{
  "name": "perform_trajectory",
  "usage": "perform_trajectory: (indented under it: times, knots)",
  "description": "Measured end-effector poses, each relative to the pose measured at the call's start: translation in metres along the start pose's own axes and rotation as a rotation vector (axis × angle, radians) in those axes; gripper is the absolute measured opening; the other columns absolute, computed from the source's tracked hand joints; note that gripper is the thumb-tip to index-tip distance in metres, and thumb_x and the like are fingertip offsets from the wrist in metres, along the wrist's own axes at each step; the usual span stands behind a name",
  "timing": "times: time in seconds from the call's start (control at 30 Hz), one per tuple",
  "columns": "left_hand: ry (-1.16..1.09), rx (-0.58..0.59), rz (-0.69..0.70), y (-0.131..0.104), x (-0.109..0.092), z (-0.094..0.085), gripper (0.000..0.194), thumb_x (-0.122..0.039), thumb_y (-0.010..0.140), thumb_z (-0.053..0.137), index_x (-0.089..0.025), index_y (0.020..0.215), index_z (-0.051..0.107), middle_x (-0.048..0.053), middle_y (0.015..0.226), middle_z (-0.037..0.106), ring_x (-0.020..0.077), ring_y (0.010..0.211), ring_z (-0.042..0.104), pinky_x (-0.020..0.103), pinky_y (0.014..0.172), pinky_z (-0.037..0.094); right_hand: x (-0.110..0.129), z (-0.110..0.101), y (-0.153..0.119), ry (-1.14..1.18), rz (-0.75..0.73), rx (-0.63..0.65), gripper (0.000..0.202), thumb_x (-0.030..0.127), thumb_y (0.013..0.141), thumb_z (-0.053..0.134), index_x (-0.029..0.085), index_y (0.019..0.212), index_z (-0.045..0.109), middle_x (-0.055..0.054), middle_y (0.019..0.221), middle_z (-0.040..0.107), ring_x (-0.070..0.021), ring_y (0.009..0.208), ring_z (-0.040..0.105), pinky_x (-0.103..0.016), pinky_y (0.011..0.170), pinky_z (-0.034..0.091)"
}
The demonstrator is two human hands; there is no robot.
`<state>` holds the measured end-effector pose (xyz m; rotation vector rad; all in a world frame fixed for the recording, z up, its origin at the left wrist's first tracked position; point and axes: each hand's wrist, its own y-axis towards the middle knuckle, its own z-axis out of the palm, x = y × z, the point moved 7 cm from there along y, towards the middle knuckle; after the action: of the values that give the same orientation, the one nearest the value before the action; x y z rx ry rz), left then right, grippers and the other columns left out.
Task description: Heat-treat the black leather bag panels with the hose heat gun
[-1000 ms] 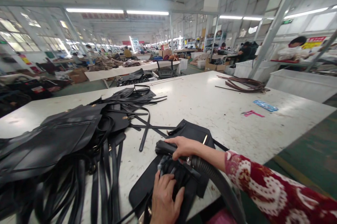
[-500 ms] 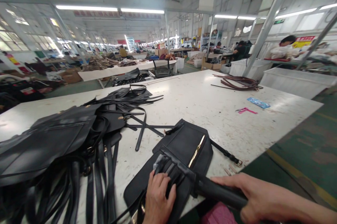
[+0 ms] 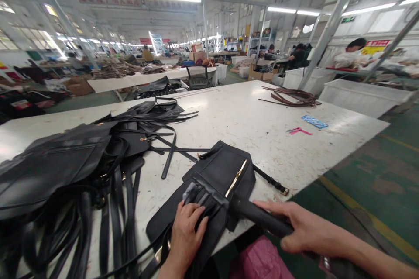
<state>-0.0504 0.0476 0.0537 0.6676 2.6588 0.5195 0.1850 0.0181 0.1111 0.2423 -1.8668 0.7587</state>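
A black leather bag (image 3: 234,163) with a gold zip lies at the near edge of the table. My left hand (image 3: 188,229) rests on its near part, with bent fingers gripping the gathered black folds and a bit of clear wrapping by the fingertips. In my right hand (image 3: 303,229) is a long black tube-shaped tool (image 3: 262,218), its front end over the bag beside the folds. What kind of tool it is I cannot make out. A black buckled strap (image 3: 273,183) sticks out to the right of the bag.
Black bag pieces and straps (image 3: 65,156) are heaped on the left of the white table (image 3: 225,117). Brown straps (image 3: 294,97), a blue patterned packet (image 3: 314,122) and pink-handled snips (image 3: 300,131) lie farther right. White bins (image 3: 363,98) stand beyond the table's right edge. People work behind.
The view has shifted slightly, so the table things sit a little higher and farther left. My left hand keeps its place on the bag; the tool's front end stays close to the folds.
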Motion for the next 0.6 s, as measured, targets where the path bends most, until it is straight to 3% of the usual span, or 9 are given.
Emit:
perform_trajectory:
  times: [0.1, 0.4, 0.5, 0.6]
  knots:
    - [0.006, 0.025, 0.027, 0.001, 0.002, 0.000, 0.019, -0.027, 0.077, 0.053, -0.023, 0.094, 0.062, 0.004, 0.086, 0.062, 0.0188, 0.084, 0.059, 0.050, 0.089, 0.040, -0.004, 0.013, -0.012, -0.105, 0.021, 0.020, 0.072, 0.004, 0.052, 0.054, 0.028, 0.119, 0.050, 0.007, 0.075, 0.055, -0.0091, 0.056, 0.039, -0.015, 0.042, 0.026]
    - [0.008, 0.034, 0.058, -0.006, 0.003, 0.002, 0.018, -0.025, 0.073, 0.058, -0.024, 0.090, 0.062, 0.004, 0.087, 0.062, 0.0209, 0.084, 0.060, 0.055, 0.086, 0.042, 0.026, 0.026, -0.014, -0.149, 0.032, 0.012, 0.037, 0.019, 0.058, 0.060, 0.026, 0.094, 0.066, 0.006, 0.074, 0.058, -0.0173, 0.069, 0.051, -0.019, 0.060, 0.038]
    - [0.006, 0.010, 0.056, -0.011, 0.003, 0.002, 0.019, -0.024, 0.073, 0.057, -0.024, 0.092, 0.061, 0.005, 0.090, 0.061, 0.0209, 0.086, 0.059, 0.055, 0.087, 0.040, 0.027, 0.028, -0.013, -0.043, 0.027, 0.023, 0.046, 0.016, 0.055, 0.060, 0.027, 0.100, 0.065, 0.005, 0.076, 0.059, -0.0169, 0.070, 0.051, -0.018, 0.058, 0.039]
    - [0.007, -0.041, 0.084, -0.014, -0.001, 0.001, 0.024, -0.019, 0.073, 0.056, -0.024, 0.096, 0.059, 0.004, 0.091, 0.060, 0.0212, 0.090, 0.057, 0.054, 0.090, 0.037, 0.019, 0.025, -0.008, 0.089, 0.097, 0.032, 0.069, 0.008, 0.052, 0.053, 0.027, 0.118, 0.054, 0.006, 0.072, 0.057, -0.0093, 0.052, 0.045, -0.014, 0.042, 0.033]
